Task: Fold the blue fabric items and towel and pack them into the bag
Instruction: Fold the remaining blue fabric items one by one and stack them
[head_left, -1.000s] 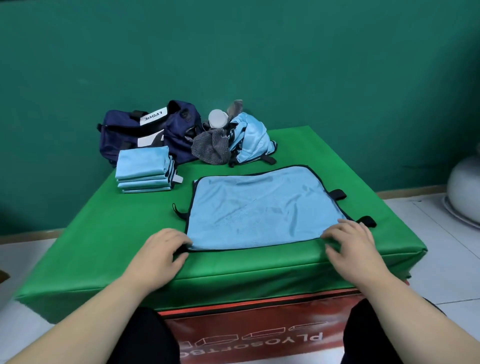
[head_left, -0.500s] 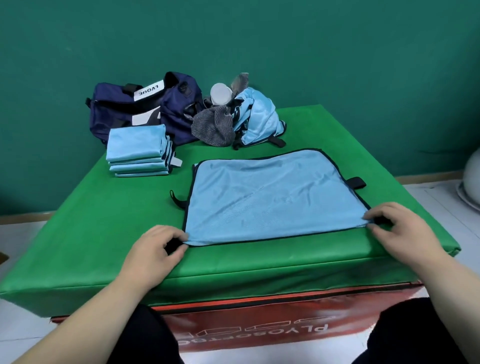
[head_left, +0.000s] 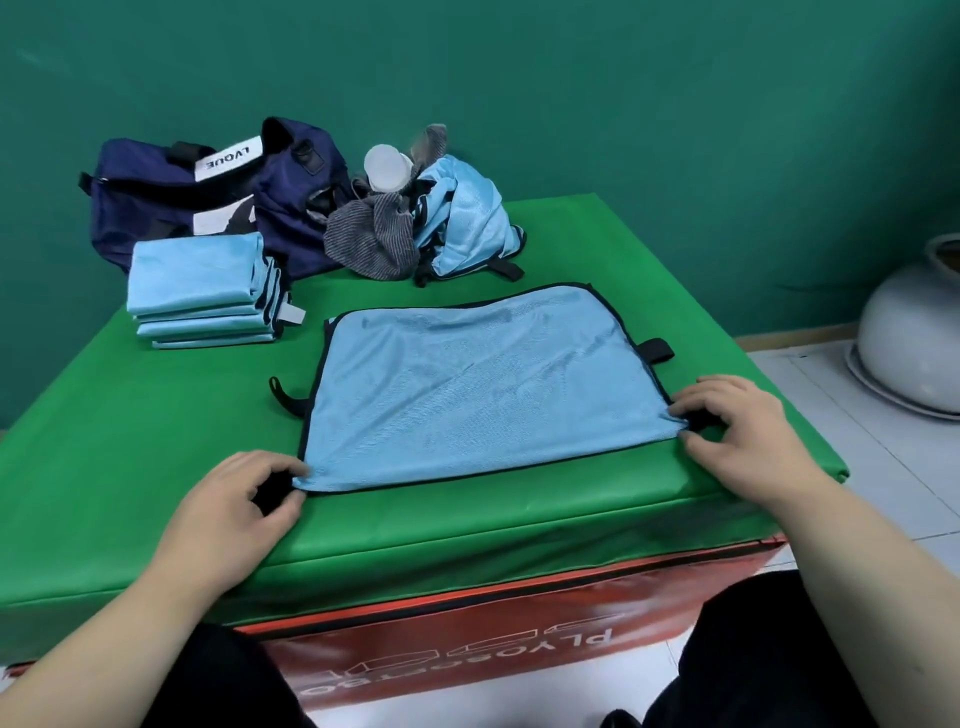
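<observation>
Right hand (head_left: 743, 441) shifted out to the near-right corner of the blue fabric (head_left: 478, 384) — pinching it now; left hand (head_left: 228, 514) pinches the near-left corner. It lies flat by the green mat (head_left: 130, 441) near edge. Risk: uneven lift skews the fold — thin mesh slips free.

Green mat (head_left: 156, 441) bears blue cloth (head_left: 483, 389), folded stack (head_left: 197, 280), bag (head_left: 171, 202).

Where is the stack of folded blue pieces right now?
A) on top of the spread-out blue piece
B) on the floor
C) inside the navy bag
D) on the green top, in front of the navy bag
D: the folded stack lies on the green top just in front of the navy bag, apart from the spread blue piece.
</observation>
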